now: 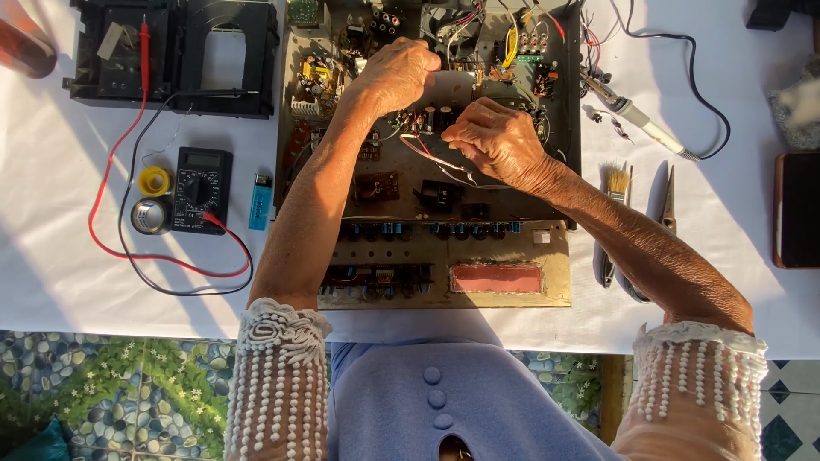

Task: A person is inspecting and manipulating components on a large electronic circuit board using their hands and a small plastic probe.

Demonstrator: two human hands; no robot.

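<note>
**Both hands inside opened amplifier chassis**

The amplifier chassis [431, 154] lies open on the white table [51, 256]. The left hand [395, 75] rests curled on the circuit boards near the rear; whether it grips anything cannot be told. The right hand [495, 141] pinches a thin wire bundle [436, 160] at centre. A multimeter [202, 188] sits left; a soldering iron [636, 119] sits right.

multimeter [200, 186] left of chassis [564, 128], brush [617, 181] right

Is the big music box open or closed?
Open. The music box has no lid; its circuit boards and wires show, and both hands reach inside.
</note>
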